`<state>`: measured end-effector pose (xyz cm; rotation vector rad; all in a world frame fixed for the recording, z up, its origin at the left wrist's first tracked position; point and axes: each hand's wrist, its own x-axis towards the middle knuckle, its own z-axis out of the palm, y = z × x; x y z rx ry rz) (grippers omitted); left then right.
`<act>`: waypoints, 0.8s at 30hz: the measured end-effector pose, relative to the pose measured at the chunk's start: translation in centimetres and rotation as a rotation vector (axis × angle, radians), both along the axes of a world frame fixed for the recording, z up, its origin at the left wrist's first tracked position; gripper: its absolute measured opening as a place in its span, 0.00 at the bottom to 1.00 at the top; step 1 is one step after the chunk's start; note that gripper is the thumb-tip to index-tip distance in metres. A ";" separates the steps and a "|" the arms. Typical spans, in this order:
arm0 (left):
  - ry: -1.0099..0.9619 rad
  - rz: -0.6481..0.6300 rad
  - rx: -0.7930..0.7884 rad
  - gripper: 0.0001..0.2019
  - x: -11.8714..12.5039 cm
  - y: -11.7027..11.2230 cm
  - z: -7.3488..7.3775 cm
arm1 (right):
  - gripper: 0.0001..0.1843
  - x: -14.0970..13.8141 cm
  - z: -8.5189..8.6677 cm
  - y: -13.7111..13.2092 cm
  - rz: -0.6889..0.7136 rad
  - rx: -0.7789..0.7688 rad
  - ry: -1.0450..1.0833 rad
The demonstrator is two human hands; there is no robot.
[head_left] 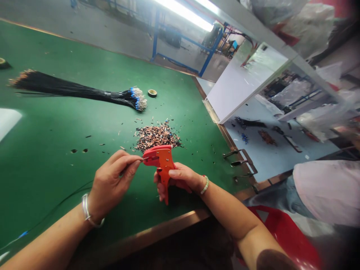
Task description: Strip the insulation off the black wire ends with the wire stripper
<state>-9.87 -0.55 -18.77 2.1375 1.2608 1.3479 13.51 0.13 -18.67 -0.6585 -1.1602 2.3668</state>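
My right hand (pixel 178 178) is wrapped round the grip of a red and orange wire stripper (pixel 161 157). Pinched in my left hand (pixel 116 176) is the end of a black wire, right at the stripper's jaws. A black wire (pixel 62 202) with a blue sleeve near its far end trails behind my left hand towards the lower left. Just beyond the stripper lies a heap of copper and black wire scraps (pixel 157 137). Farther back rests a bundle of black wires (pixel 84 90), with bare copper at the left end and blue-sleeved metal terminals at the right.
A roll of tape (pixel 152 93) lies by the bundle, and another roll (pixel 3 63) is at the left edge. Beyond a white partition (pixel 247 78), a second table (pixel 270 150) holds wires and scraps. A person (pixel 326 191) sits at the right by a red stool (pixel 284 232).
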 end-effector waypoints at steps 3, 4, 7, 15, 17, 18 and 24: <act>0.002 -0.018 0.021 0.05 0.1 0.0 0.2 | 0.29 0.0 0.2 0.0 -0.002 0.012 -0.008; -0.001 -0.019 0.021 0.05 0.1 0.0 0.2 | 0.29 0.0 0.2 0.0 0.001 0.015 -0.008; -0.015 -0.019 -0.005 0.05 0.2 -0.1 0.3 | 0.30 0.0 0.2 0.0 0.024 0.033 0.008; -0.038 -0.017 -0.039 0.04 0.3 -0.3 0.7 | 0.32 0.4 -0.4 0.2 0.069 0.053 0.026; -0.024 -0.028 -0.029 0.04 0.3 -0.3 0.7 | 0.31 0.3 -0.3 0.2 0.060 0.048 0.024; -0.018 -0.035 -0.024 0.04 0.3 -0.2 0.6 | 0.31 0.3 -0.3 0.1 0.057 0.047 0.022; -0.026 -0.070 -0.028 0.04 0.2 -0.2 0.5 | 0.30 0.2 -0.4 0.1 0.027 0.057 -0.006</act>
